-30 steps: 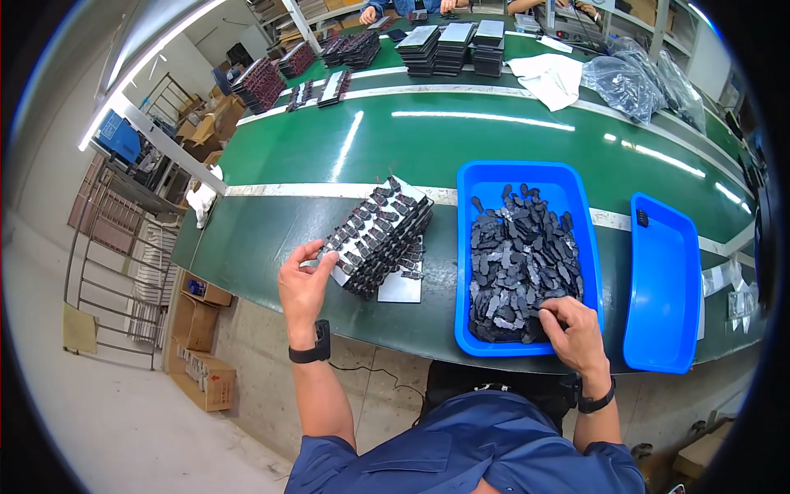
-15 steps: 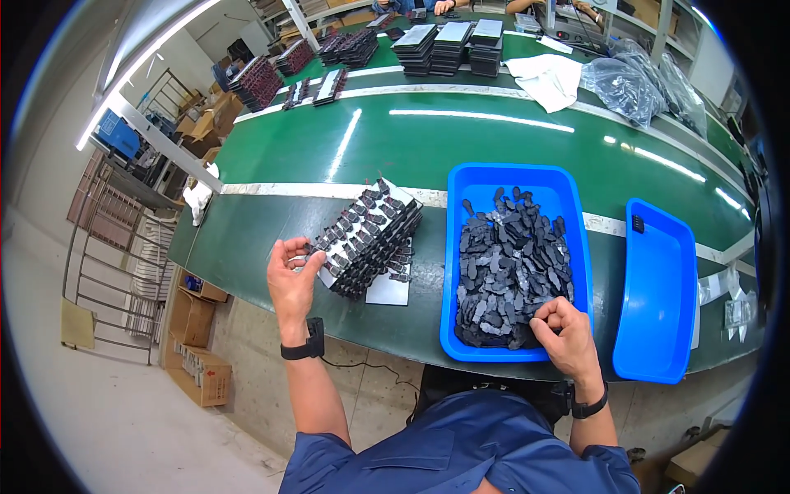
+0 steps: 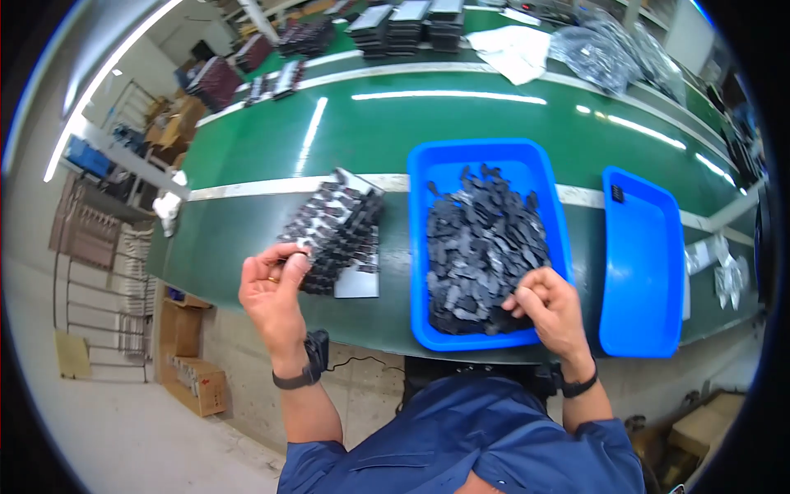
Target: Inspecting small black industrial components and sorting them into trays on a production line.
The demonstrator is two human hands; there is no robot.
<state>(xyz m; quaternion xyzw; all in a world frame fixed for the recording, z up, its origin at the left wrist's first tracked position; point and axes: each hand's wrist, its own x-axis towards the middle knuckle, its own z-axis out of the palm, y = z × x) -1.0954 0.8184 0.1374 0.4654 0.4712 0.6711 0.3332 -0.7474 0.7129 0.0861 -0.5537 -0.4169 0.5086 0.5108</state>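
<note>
My left hand [image 3: 273, 288] is at the near left corner of a stack of white boards [image 3: 333, 235]. Its thumb and index finger are pinched together, with a small dark part showing at their tips. Rows of small black parts cover the top board, and the stack's sides look black and layered. On the right, a blue tray [image 3: 418, 247] holds a heap of flat black pieces [image 3: 485, 255] with rounded ends. My right hand [image 3: 553, 313] is over the near right part of the heap, fingers curled closed. What its fingertips hold, if anything, is hidden.
A second blue tray [image 3: 642, 272] stands to the right, a small black block [image 3: 617, 193] at its far left corner. Clear plastic bags [image 3: 605, 62], white cloth [image 3: 512, 51] and stacks of dark boards [image 3: 403, 29] lie at the back. Cardboard boxes [image 3: 193, 383] stand on the floor at left.
The whole view has shifted, so the table things appear farther left and higher. My left hand is slightly nearer me relative to the stack. My right hand stays over the heap.
</note>
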